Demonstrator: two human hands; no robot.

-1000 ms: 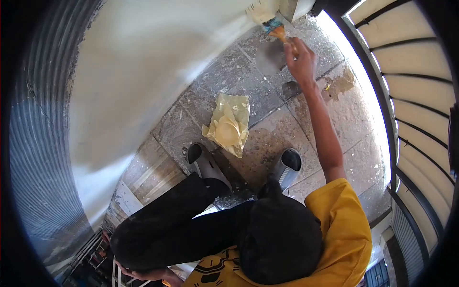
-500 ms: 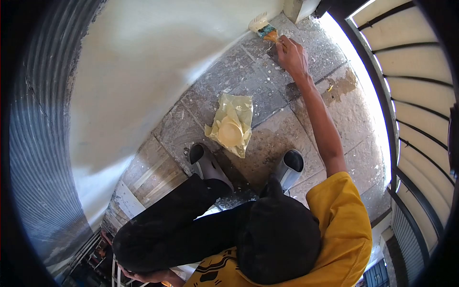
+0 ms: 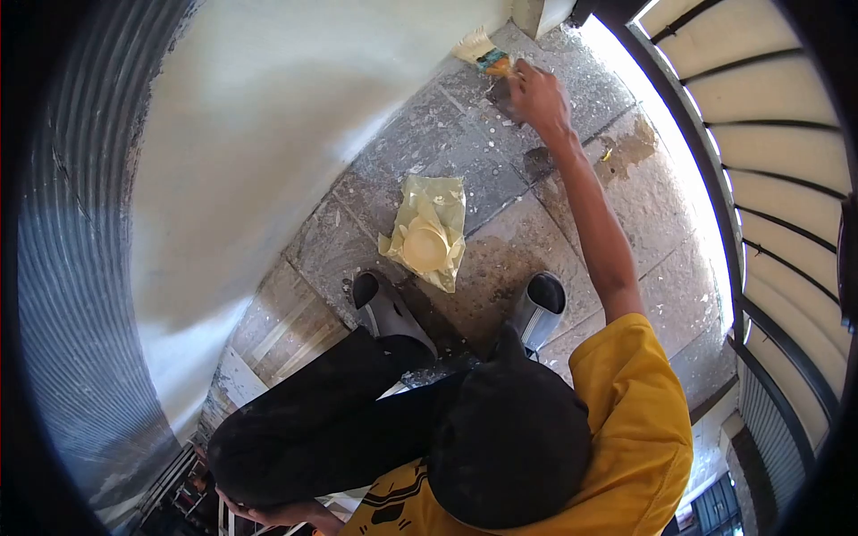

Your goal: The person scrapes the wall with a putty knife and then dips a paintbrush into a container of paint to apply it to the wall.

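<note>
Wooden paintbrush [image 3: 485,55], one; yellow bag [image 3: 427,234], one.

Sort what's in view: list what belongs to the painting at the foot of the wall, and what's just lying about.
Belongs to the job:
- paintbrush, gripped in the right hand, bristles at the foot of the cream wall
- round tub on a yellow plastic sheet, probably the paint

Just about:
- railing
- corrugated shutter
- left hand, down by the knee, away from the work
</note>
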